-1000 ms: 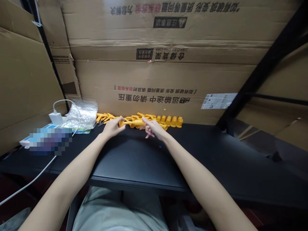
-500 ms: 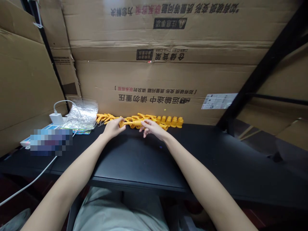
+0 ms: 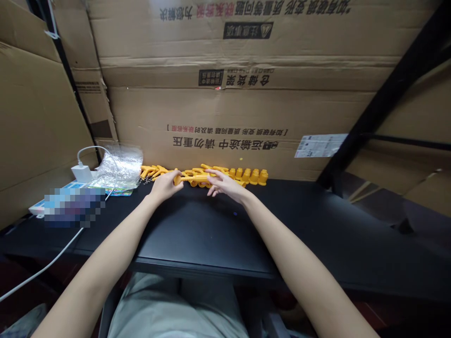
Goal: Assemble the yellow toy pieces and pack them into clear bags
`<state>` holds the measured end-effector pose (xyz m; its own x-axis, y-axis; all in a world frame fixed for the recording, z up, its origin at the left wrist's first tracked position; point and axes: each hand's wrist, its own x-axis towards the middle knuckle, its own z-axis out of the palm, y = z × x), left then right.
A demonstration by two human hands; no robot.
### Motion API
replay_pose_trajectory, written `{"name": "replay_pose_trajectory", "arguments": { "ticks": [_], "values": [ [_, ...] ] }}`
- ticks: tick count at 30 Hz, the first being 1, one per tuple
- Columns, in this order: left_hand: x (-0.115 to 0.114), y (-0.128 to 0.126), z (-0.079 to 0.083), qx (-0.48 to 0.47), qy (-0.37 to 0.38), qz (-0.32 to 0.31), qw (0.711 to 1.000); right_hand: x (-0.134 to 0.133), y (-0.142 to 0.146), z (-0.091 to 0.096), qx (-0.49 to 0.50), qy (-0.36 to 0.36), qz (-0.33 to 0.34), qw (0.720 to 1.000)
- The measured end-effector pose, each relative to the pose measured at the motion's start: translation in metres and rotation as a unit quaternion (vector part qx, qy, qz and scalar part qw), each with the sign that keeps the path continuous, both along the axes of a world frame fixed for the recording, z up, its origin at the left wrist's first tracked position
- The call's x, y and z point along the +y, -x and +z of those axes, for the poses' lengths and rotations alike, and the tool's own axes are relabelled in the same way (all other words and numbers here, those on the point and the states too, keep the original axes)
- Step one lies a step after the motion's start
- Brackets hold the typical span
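Between my hands, a long yellow plastic part (image 3: 192, 178) lies level above the black table. My left hand (image 3: 165, 185) is closed round its wider, rounded left end. At its right end my right hand (image 3: 223, 184) has thumb and forefinger pinched on it, the other fingers loosely curled. Behind the hands, several branched yellow pieces (image 3: 151, 170) lie in a heap, with small dark metal bits (image 3: 145, 180) beside them. To the right, yellow cup-shaped pieces (image 3: 254, 176) stand in rows. The hands partly hide the pieces behind them.
A tall cardboard sheet (image 3: 225, 112) closes off the back of the black table (image 3: 211, 234). On the left are clear plastic wrap (image 3: 121, 169), a white charger (image 3: 81, 173) with its cable, and a blurred-out item (image 3: 73, 207). A black metal post (image 3: 373, 108) slants up at right.
Both hands stay nearly in place on the yellow part. My right hand's fingers have shifted slightly, and the camera view has moved a little.
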<state>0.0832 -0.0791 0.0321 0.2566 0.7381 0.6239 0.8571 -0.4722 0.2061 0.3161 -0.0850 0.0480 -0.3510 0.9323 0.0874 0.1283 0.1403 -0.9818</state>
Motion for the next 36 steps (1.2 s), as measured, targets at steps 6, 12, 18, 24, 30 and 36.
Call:
{"name": "replay_pose_trajectory", "arguments": {
  "ticks": [6, 12, 18, 24, 30, 36],
  "values": [
    [-0.001, -0.002, -0.001, -0.007, -0.028, -0.011, 1.000, 0.001, 0.004, -0.003, -0.029, -0.019, -0.044, 0.998],
    [-0.002, -0.004, 0.001, -0.013, -0.023, -0.009, 1.000, -0.001, 0.008, 0.000, -0.059, 0.011, -0.089, 0.994],
    [-0.001, 0.000, 0.001, -0.017, -0.008, -0.010, 1.000, 0.006, -0.004, -0.005, -0.024, -0.067, -0.005, 0.997],
    [0.000, 0.001, -0.001, -0.016, -0.012, -0.019, 1.000, 0.012, -0.005, -0.012, -0.041, -0.081, -0.010, 0.996],
    [0.000, 0.001, -0.001, -0.013, -0.017, -0.018, 1.000, 0.010, -0.004, -0.011, -0.025, -0.060, -0.018, 0.998],
    [0.000, 0.000, -0.002, -0.012, -0.022, -0.024, 0.999, 0.008, 0.006, -0.012, -0.021, -0.051, -0.061, 0.997]
  ]
}}
